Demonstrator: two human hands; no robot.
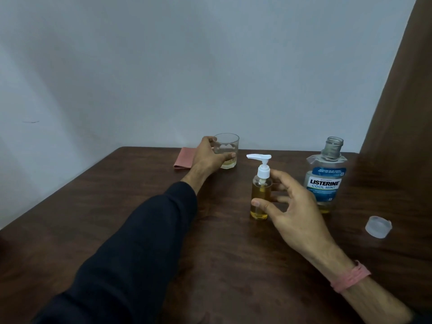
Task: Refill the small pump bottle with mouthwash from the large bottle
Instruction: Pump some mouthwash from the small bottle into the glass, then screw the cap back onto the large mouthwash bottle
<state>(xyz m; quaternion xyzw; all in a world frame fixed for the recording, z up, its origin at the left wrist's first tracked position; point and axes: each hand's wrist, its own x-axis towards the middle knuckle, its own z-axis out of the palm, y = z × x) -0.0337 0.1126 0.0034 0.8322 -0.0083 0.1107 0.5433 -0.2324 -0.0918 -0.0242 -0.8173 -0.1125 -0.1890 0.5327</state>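
- small pump bottle (260, 195) stands upright on the tabletop (145, 183), long axis vertical, white pump head seated on its neck, nozzle pointing left. amber liquid fills most of the body.
- right hand (292, 206) sits just right of and slightly nearer than the pump bottle. fingers loosely spread and curled around it; thumb tip (256, 203) lies across the front of the body, the other fingers reach behind and to its right side. contact looks light; cannot tell whether this is a firm hold or a loose one.
- left hand (208, 155) is stretched far and to the left, wrapped around a clear glass (226, 150) at the far edge; fingers closed on its side, thumb across the front. a thin layer of yellowish liquid sits in the bottom of the glass.
- large bottle (326, 178) stands upright to the right of the pump bottle, just beyond the right hand, mouth uncapped, only a little liquid visible low down. its cap (378, 226) lies apart on the tabletop, nearer and further right.
- folded pink cloth (185, 157) lies left of the glass, partly behind the left hand.
- judgement: right hand is clearly the nearer one for both bottles. with the pump already seated and the bottle nearly full, the refill looks mostly done.
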